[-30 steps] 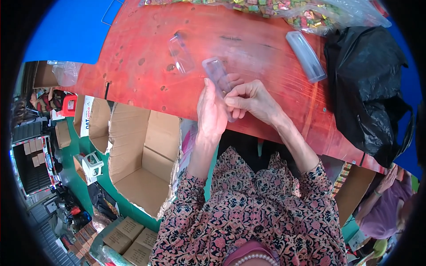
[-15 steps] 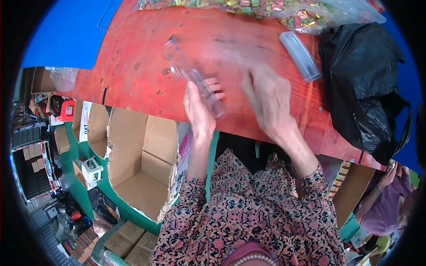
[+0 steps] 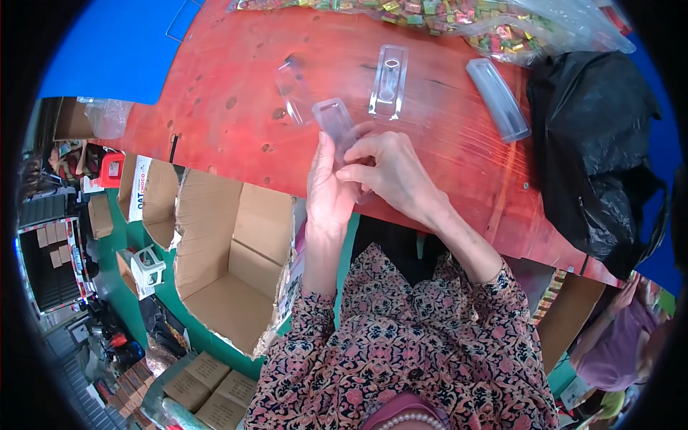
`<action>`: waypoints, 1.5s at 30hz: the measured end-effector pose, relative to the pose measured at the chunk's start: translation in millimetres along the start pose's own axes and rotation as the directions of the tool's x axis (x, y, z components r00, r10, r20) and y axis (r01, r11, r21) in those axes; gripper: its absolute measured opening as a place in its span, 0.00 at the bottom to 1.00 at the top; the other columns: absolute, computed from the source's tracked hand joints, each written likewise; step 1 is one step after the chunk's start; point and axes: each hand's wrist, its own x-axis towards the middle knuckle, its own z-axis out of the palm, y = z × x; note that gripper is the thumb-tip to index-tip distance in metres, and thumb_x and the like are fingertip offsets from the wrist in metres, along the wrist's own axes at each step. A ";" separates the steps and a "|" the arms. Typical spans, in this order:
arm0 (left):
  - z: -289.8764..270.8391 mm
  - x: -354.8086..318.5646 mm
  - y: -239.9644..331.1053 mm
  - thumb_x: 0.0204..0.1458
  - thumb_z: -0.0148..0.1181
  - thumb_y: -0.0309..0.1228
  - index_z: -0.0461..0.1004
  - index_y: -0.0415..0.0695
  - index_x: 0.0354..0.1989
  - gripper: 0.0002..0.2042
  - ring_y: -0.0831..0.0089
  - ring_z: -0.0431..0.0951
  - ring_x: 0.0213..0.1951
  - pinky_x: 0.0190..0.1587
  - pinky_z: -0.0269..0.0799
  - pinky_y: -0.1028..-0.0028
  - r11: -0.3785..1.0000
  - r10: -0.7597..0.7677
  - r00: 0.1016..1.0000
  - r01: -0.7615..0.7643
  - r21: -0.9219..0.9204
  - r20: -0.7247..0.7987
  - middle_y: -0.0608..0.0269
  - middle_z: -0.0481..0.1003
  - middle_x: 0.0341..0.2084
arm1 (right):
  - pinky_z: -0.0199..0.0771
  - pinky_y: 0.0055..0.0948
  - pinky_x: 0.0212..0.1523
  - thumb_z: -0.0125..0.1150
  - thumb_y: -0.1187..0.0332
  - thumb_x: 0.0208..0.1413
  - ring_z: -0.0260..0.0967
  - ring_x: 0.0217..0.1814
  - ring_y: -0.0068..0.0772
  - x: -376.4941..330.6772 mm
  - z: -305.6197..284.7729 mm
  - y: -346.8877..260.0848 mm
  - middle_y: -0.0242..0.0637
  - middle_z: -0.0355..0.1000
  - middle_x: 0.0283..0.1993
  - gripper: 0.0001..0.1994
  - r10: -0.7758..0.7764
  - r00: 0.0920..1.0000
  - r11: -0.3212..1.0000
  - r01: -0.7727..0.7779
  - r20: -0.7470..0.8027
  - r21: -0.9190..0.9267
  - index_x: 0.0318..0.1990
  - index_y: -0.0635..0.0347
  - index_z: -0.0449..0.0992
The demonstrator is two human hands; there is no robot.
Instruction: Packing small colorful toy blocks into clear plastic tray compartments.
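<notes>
Scanning from my remote post, blue sheet (image 3: pixel 115 54): upper left, next to the red table (image 3: pixel 215 86).
Open carton (image 3: pixel 215 265): brown, ragged-edged, below the table edge; I see into its inside.
Left loose tray (image 3: pixel 291 89): clear plastic, lying on the table; outline faint to me.
Left hand (image 3: pixel 331 190): palm turned inward, thumb up along one side, clamped lightly on the held tray.
Held tray (image 3: pixel 332 115): clear, long, tilted, raised over the table's near edge, partly hidden by fingers.
Middle tray (image 3: pixel 388 93): clear, moulded, flat on the table beyond the hands.
Right hand (image 3: pixel 394 168): thumb and fingertips nearly together at the held tray; I cannot tell whether they pinch anything.
Candy bag (image 3: pixel 430 13): clear film, small wrapped pieces in red, green and gold, at the far edge.
Right tray (image 3: pixel 498 100): translucent, slanting, near the black bag (image 3: pixel 591 158).
</notes>
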 end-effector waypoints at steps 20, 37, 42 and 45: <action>-0.2 11.1 -13.3 0.62 0.41 0.44 0.60 0.32 0.49 0.22 0.58 0.76 0.37 0.38 0.75 0.65 0.937 0.275 0.957 -0.244 0.249 -0.096 0.43 0.73 0.39 | 0.68 0.37 0.24 0.54 0.75 0.46 0.70 0.22 0.47 -28.2 -23.5 -3.8 0.51 0.69 0.22 0.04 0.016 0.922 0.998 -0.038 -0.386 -0.050 0.27 0.68 0.71; 3.4 -4.8 -11.7 0.61 0.44 0.45 0.63 0.33 0.49 0.23 0.59 0.78 0.35 0.39 0.76 0.65 0.847 0.292 0.950 -0.204 0.492 -0.109 0.46 0.72 0.39 | 0.74 0.37 0.29 0.62 0.70 0.42 0.70 0.37 0.48 72.4 -11.2 43.6 0.50 0.65 0.38 0.14 -0.308 0.839 0.536 -0.237 -0.449 -0.810 0.36 0.69 0.72; 4.2 3.6 -13.5 0.60 0.48 0.37 0.65 0.37 0.47 0.15 0.72 0.77 0.28 0.33 0.75 0.74 0.760 0.307 0.948 -0.195 0.620 -0.079 0.60 0.72 0.28 | 0.74 0.43 0.34 0.65 0.70 0.37 0.70 0.38 0.51 73.3 -24.5 56.4 0.53 0.70 0.34 0.15 -0.230 0.845 0.509 -0.318 -0.483 -0.800 0.33 0.71 0.72; 7.7 14.0 -21.5 0.58 0.50 0.31 0.61 0.37 0.52 0.16 0.73 0.76 0.25 0.26 0.73 0.74 0.698 0.291 0.956 -0.235 0.677 0.032 0.61 0.71 0.28 | 0.73 0.42 0.35 0.61 0.71 0.41 0.72 0.35 0.52 56.0 -53.4 51.4 0.53 0.72 0.31 0.11 -0.246 0.894 0.557 -0.185 -0.373 -0.810 0.32 0.70 0.71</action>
